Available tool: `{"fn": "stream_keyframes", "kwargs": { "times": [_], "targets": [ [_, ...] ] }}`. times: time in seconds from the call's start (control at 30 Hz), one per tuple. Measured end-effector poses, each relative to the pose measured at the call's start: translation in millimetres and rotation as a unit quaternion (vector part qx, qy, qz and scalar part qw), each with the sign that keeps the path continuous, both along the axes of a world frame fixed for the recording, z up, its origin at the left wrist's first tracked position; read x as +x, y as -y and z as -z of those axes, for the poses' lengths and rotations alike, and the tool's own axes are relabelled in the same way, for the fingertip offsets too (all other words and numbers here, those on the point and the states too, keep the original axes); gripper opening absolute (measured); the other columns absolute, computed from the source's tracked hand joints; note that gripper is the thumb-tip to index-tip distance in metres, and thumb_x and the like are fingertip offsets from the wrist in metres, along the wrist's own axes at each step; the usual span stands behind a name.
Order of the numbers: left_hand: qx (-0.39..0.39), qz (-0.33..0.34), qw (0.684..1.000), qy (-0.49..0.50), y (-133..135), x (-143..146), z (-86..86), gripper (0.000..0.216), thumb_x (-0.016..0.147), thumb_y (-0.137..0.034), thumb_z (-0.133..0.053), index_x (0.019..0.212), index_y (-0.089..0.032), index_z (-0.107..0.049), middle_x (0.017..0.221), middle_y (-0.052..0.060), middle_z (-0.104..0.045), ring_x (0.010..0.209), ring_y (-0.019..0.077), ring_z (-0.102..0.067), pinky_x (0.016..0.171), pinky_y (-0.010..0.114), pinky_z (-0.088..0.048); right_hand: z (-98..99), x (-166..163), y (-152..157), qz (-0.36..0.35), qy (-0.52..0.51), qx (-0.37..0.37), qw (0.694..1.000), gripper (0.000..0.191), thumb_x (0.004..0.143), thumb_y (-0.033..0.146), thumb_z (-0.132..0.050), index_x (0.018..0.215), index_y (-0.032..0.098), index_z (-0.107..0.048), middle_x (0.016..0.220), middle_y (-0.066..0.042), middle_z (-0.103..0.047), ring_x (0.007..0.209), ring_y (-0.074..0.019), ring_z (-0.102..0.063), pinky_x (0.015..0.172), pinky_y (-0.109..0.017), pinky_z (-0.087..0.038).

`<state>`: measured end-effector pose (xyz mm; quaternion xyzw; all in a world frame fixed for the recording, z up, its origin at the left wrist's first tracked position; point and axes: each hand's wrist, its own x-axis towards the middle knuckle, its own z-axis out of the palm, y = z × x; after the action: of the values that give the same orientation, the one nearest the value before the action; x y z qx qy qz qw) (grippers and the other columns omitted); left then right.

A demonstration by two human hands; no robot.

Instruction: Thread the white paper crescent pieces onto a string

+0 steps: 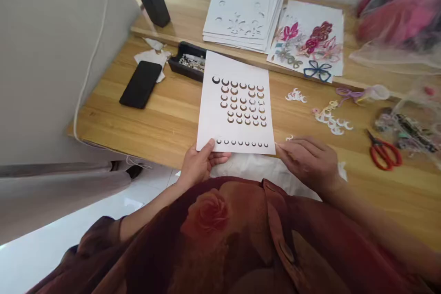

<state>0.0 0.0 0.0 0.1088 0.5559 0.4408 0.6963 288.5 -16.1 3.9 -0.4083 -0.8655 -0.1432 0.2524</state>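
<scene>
A white sheet (213,101) punched with rows of crescent and round cut-outs lies on the wooden table (165,119) in front of me. My left hand (200,163) pinches its near left corner, thumb on top. At the near right corner rests my right hand (310,161), fingers curled, their tips touching the sheet's edge. Whether it grips anything is hidden. More white paper (258,170) lies under my hands at the table's edge.
Black phone (141,84) and a black tray of small metal bits (189,62) at left. A stack of cut white sheets (244,4) and a sheet with coloured paper flowers (310,41) behind. Loose white cut-outs (332,121), red scissors (384,151), pink bags (399,18) at right.
</scene>
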Motion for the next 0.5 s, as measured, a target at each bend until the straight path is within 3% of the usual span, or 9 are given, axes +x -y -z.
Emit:
{"fn": "stream_keyframes", "kwargs": {
  "times": [0.23,0.5],
  "targets": [
    [0.014,0.016,0.999,-0.027,-0.5,2.0,-1.2,0.036,0.078,-0.022,-0.088,0.107,-0.013,-0.070,0.092,0.008,-0.081,0.068,0.0187,-0.078,0.056,0.024,-0.065,21.4,62.7,48.7,0.149,0.039,-0.026,0.988,0.010,0.090,0.015,-0.076,0.088,0.021,-0.069,0.075,-0.005,-0.074,0.072,-0.0231,-0.068,0.071,-0.035,-0.054],
    [0.048,0.034,0.995,-0.080,-1.5,-2.9,-3.7,0.049,0.071,-0.026,-0.092,0.116,-0.016,-0.074,0.116,0.010,-0.080,0.081,0.0197,-0.076,0.045,0.020,-0.057,25.3,64.8,49.4,0.197,-0.028,-0.103,0.975,0.007,0.095,0.021,-0.069,0.089,0.024,-0.072,0.081,-0.005,-0.077,0.077,-0.0256,-0.071,0.077,-0.039,-0.056]
  ]
}}
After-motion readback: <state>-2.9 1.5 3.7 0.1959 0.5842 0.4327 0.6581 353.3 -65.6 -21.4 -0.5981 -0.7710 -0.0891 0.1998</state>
